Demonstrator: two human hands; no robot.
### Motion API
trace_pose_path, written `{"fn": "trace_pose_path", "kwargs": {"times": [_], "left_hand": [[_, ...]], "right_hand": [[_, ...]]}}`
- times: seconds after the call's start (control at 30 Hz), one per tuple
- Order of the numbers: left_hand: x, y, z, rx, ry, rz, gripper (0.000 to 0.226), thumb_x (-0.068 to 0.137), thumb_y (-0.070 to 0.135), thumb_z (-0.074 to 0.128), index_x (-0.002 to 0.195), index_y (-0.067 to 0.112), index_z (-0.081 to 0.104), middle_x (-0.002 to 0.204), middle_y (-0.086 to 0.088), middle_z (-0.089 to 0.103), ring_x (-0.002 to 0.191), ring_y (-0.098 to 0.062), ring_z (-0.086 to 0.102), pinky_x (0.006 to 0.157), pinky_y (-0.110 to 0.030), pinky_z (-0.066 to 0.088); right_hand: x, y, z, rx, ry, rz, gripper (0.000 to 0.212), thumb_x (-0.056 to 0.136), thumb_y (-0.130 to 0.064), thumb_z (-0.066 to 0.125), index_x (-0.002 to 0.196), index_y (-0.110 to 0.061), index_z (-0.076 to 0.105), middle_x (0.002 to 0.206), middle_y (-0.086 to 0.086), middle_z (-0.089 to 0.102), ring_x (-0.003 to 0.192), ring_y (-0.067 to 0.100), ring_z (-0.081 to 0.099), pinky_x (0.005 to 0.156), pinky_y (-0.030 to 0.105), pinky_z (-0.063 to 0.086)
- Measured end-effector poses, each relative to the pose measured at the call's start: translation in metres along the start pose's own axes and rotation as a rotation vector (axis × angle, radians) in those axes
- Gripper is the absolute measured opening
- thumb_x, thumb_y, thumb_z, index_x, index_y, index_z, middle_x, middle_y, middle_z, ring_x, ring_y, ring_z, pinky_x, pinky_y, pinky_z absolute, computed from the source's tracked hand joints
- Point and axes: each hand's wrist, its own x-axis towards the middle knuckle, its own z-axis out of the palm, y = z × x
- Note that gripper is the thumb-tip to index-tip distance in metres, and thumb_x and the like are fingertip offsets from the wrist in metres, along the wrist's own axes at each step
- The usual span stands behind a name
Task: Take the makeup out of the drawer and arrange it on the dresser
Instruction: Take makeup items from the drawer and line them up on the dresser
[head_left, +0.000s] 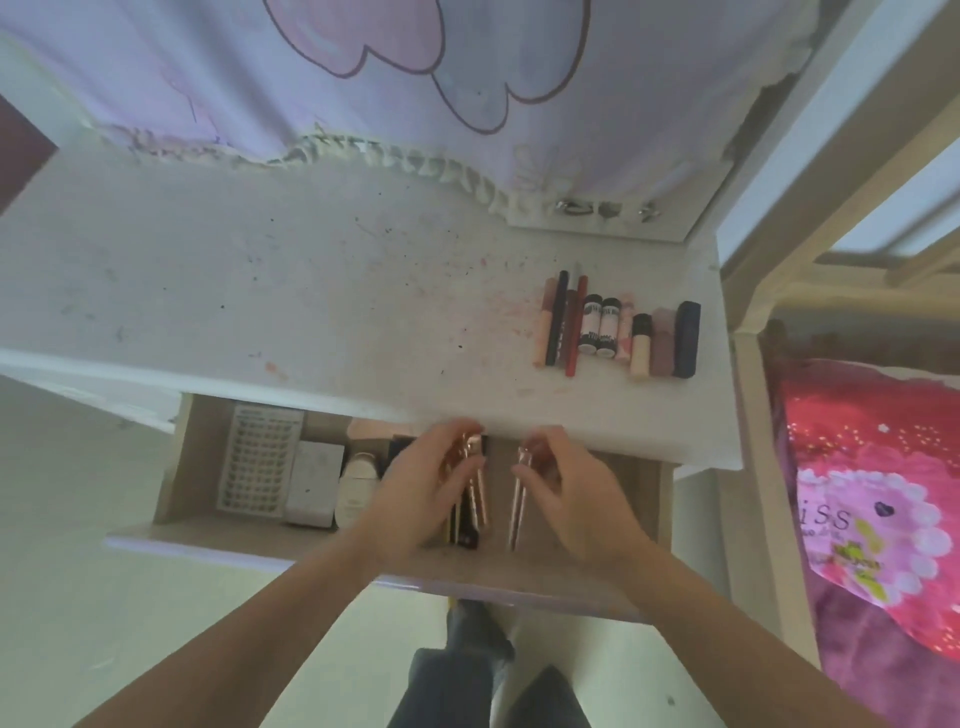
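Both forearms are bare from the lower frame edge up to the wrists, with no sleeve in view. The left hand (415, 491) and the right hand (574, 499) carry no ring, watch or bracelet that can be made out, and the fingernails are too blurred to judge. Below, the legs wear dark blue-grey trousers (457, 675), creased at the knee, likely denim.

The left hand (415, 488) covers the dark items beneath it in the drawer (197, 457); labels on the tabletop (260, 291) tubes (597, 325) are too blurred to read.
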Motion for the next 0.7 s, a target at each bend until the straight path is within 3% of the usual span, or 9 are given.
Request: {"fn": "trace_pose_path", "kwargs": {"times": [0.07, 0.17, 0.33, 0.5, 0.6, 0.7], "left_hand": [[0.027, 0.021, -0.029, -0.118, 0.086, 0.049, 0.027, 0.09, 0.025, 0.056, 0.112, 0.039, 0.052, 0.088, 0.021, 0.059, 0.082, 0.002, 0.059, 0.07, -0.008, 0.047], [0.093, 0.04, -0.056, -0.173, 0.117, 0.009, 0.02, 0.093, 0.027, 0.054, 0.11, 0.037, 0.055, 0.085, 0.014, 0.063, 0.077, -0.003, 0.061, 0.066, -0.014, 0.049], [0.193, 0.036, -0.055, -0.093, 0.033, -0.04, 0.025, 0.093, 0.029, 0.055, 0.116, 0.019, 0.059, 0.088, 0.0, 0.063, 0.073, -0.014, 0.059, 0.071, -0.028, 0.048], [0.236, 0.024, -0.038, -0.101, -0.058, -0.122, 0.028, 0.093, 0.026, 0.055, 0.117, 0.012, 0.058, 0.091, -0.005, 0.06, 0.075, -0.02, 0.058, 0.074, -0.034, 0.053], [0.243, 0.021, -0.027, -0.126, -0.085, -0.129, 0.029, 0.094, 0.026, 0.054, 0.118, 0.01, 0.058, 0.091, -0.009, 0.066, 0.075, -0.018, 0.061, 0.075, -0.03, 0.053], [0.235, 0.023, -0.023, -0.105, -0.111, -0.096, 0.03, 0.094, 0.026, 0.052, 0.12, 0.011, 0.057, 0.091, -0.003, 0.062, 0.07, -0.012, 0.06, 0.064, -0.012, 0.045]], "right_hand": [[0.026, -0.017, -0.035, 0.03, 0.125, -0.037, 0.017, 0.089, -0.035, 0.056, 0.104, -0.033, 0.049, 0.079, -0.022, 0.055, 0.075, -0.008, 0.057, 0.069, 0.004, 0.043], [0.09, -0.035, -0.072, 0.001, 0.245, -0.039, 0.015, 0.092, -0.029, 0.056, 0.106, -0.022, 0.055, 0.075, -0.018, 0.056, 0.068, -0.006, 0.055, 0.065, 0.007, 0.041], [0.181, -0.031, -0.081, -0.2, 0.193, 0.043, 0.02, 0.094, -0.03, 0.053, 0.106, -0.015, 0.056, 0.081, 0.001, 0.066, 0.077, 0.02, 0.06, 0.077, 0.034, 0.047], [0.214, -0.012, -0.069, -0.504, 0.17, 0.116, 0.028, 0.096, -0.037, 0.046, 0.108, -0.015, 0.057, 0.094, 0.004, 0.068, 0.092, 0.025, 0.059, 0.085, 0.038, 0.043], [0.217, -0.005, -0.069, -0.621, 0.187, 0.116, 0.031, 0.096, -0.039, 0.044, 0.108, -0.016, 0.061, 0.1, 0.004, 0.066, 0.098, 0.025, 0.054, 0.084, 0.037, 0.038], [0.209, -0.007, -0.071, -0.606, 0.211, 0.146, 0.03, 0.097, -0.037, 0.044, 0.111, -0.017, 0.061, 0.107, 0.003, 0.063, 0.106, 0.025, 0.05, 0.087, 0.036, 0.036]]}}
